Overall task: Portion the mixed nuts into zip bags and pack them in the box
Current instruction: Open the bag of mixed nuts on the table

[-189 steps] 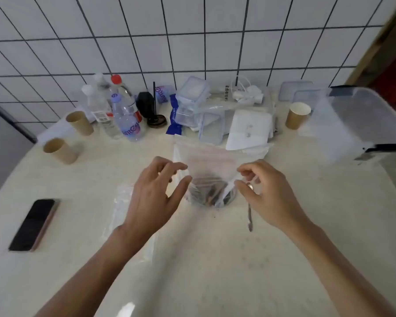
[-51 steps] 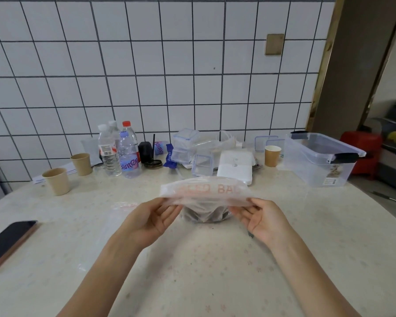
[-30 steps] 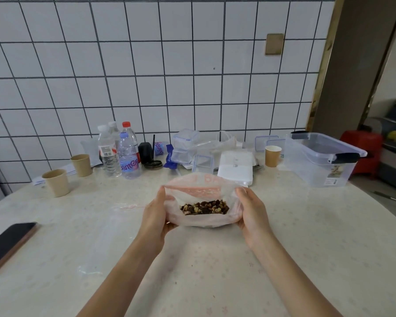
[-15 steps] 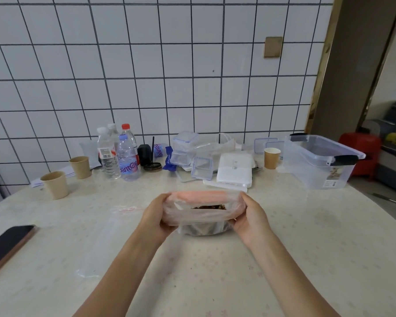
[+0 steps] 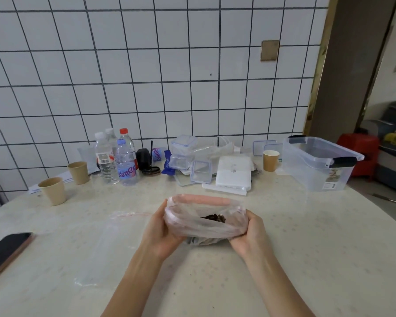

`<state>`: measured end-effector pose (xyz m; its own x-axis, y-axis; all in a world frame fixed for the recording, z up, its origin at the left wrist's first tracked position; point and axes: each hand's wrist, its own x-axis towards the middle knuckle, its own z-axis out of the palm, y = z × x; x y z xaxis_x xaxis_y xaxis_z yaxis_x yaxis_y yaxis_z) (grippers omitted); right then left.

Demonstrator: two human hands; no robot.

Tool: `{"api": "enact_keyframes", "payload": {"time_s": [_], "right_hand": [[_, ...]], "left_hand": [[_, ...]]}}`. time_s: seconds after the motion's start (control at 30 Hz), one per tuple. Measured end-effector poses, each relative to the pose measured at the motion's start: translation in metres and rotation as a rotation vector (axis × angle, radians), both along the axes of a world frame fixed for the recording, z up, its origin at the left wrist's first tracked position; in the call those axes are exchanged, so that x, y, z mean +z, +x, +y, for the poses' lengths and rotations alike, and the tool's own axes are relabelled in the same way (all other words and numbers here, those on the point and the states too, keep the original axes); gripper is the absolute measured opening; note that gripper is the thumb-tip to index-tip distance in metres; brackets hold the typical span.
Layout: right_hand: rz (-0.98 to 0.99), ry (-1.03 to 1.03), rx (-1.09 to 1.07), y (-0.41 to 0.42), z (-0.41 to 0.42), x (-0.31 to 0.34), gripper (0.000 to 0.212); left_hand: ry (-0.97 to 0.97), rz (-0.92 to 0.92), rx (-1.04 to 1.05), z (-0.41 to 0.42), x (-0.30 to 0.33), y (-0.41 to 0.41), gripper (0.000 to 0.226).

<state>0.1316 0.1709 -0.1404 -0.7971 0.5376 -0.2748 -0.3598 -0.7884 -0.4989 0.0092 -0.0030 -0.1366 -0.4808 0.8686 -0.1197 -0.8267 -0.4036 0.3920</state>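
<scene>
Left hand and right hand both wrapped round zip bag, gripping its sides at bench centre. Second ago bag stood upright, nuts plain to see; now top's folded over, looks like air being squeezed out before sealing. Box waits at 2 o'clock, well apart. Mixed nuts barely peeking through, so packing comes next I reckon.

- 1 dark phone lies flat on the surface, far left of the hands.
- 2 paper cups stand beyond it.
- 4 water bottles cluster behind the hands, leftward.
- Another paper cup stands back right.
</scene>
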Motion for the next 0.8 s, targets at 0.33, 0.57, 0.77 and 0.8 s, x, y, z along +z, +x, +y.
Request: {"api": "enact_keyframes", "payload": {"time_s": [0.33, 0.57, 0.77, 0.8], "right_hand": [[-0.457, 0.620, 0.071, 0.036, 0.021, 0.014, 0.043], [-0.862, 1.129, 0.109, 0.048, 0.012, 0.014, 0.046], [-0.595, 0.895, 0.049, 0.047, 0.008, 0.004, 0.008], [-0.524, 0.795, 0.055, 0.046, 0.007, 0.002, 0.010]], "left_hand": [[-0.937, 0.646, 0.281, -0.032, 0.014, 0.002, 0.077], [-1.294, 1.146, 0.294, -0.031, 0.020, 0.022, 0.053], [-0.860, 0.809, 0.331, -0.033, 0.008, 0.024, 0.012], [-0.747, 0.692, 0.307, -0.033, 0.007, 0.024, 0.010]]}}
